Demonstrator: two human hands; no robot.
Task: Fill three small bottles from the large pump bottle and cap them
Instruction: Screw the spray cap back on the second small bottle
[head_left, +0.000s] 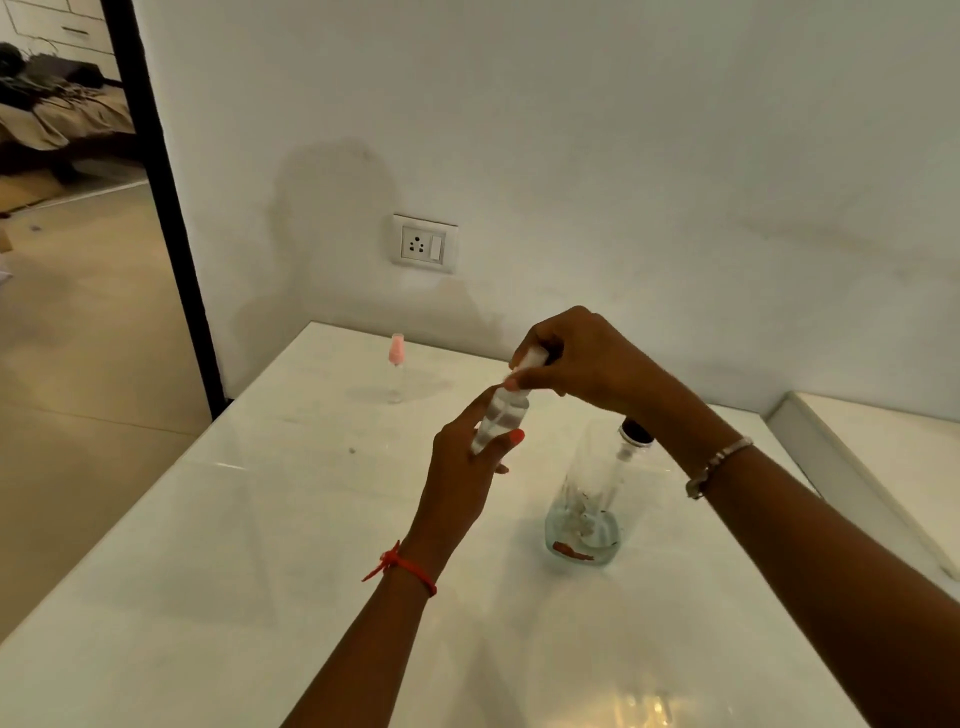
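My left hand (462, 467) grips a small clear bottle (501, 418), tilted, above the white table (234, 545). My right hand (576, 358) pinches a pale cap (530, 358) at the top of that bottle. The large clear pump bottle (589, 509), with a dark pump head, stands on the table below my right wrist and holds a little liquid at its bottom. Another small clear bottle with a pink cap (396, 364) stands far back on the left of the table.
A white wall with a socket plate (424, 244) rises just behind the table. A raised white ledge (852, 467) borders the table on the right. On the left the table's edge drops to a tiled floor and a dark door frame (171, 234).
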